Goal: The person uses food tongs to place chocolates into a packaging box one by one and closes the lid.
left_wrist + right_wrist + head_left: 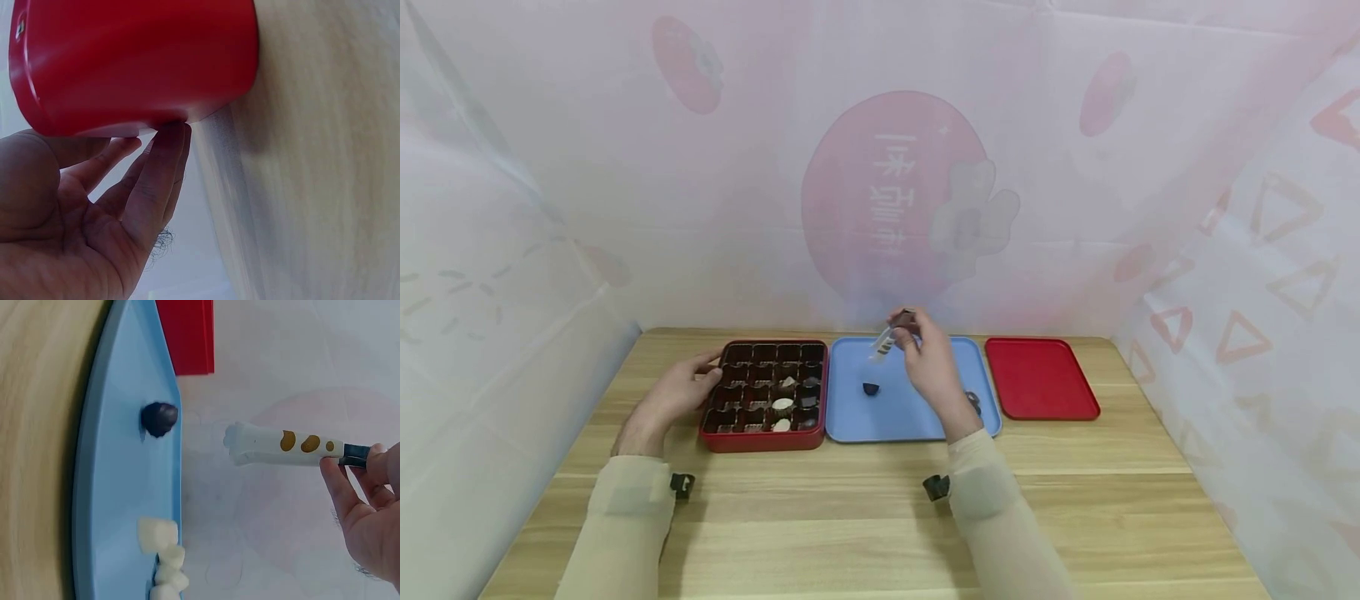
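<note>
pale pink-printed backdrop point(910, 183) behind a wood-grain tabletop point(820, 533)

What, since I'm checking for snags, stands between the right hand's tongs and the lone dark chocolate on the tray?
Nothing visible: only open air shows between the tip of the tongs in the right hand and the dark chocolate on the tray. The white pieces lie off to one side.

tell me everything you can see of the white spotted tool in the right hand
The white spotted tool is slim, with a rounded paw-shaped tip, brown spots and a dark end; it looks like plastic. The right hand pinches the dark end, holding it tilted above the blue tray, tip pointing down and apparently touching nothing.
</note>
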Demonstrator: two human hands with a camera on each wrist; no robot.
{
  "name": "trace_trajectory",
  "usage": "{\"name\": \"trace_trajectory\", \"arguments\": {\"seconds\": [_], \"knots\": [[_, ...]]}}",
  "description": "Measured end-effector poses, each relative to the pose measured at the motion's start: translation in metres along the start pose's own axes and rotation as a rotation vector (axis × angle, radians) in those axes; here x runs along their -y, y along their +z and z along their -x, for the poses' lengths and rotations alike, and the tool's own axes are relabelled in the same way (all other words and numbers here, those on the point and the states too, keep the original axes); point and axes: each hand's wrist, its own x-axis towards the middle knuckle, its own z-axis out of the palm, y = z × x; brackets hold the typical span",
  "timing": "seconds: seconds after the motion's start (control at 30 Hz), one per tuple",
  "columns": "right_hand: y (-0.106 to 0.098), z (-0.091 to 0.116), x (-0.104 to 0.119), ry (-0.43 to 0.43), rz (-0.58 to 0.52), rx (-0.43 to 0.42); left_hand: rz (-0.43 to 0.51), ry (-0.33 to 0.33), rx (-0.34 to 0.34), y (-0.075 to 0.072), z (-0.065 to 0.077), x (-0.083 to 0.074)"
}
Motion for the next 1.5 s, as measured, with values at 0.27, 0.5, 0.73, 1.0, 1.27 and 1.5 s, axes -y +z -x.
{"name": "trace_trajectory", "arguments": {"seconds": [0.27, 0.5, 0.73, 1.0, 1.27, 1.5], "knots": [[-0.023, -0.006, -0.02, 0.022, -0.014, -0.138, 0.009, -0.004, 0.011, 0.001, 0.0, 0.0], [-0.039, -0.007, -0.028, 0.038, 0.075, -0.232, 0.008, -0.003, 0.011, 0.001, 0.0, 0.0], [-0.042, -0.009, -0.04, 0.064, 0.153, -0.285, 0.008, -0.005, 0.006, 0.0, 0.001, 0.0], [-0.041, -0.011, -0.052, 0.093, 0.136, -0.294, 0.005, -0.005, 0.011, 0.0, 0.001, 0.0], [-0.036, -0.011, -0.061, 0.13, 0.164, -0.275, 0.001, -0.006, 0.005, 0.001, 0.001, 0.0], [-0.03, -0.009, -0.066, 0.15, 0.188, -0.254, -0.001, -0.006, 0.006, 0.0, 0.001, 0.0]]}}
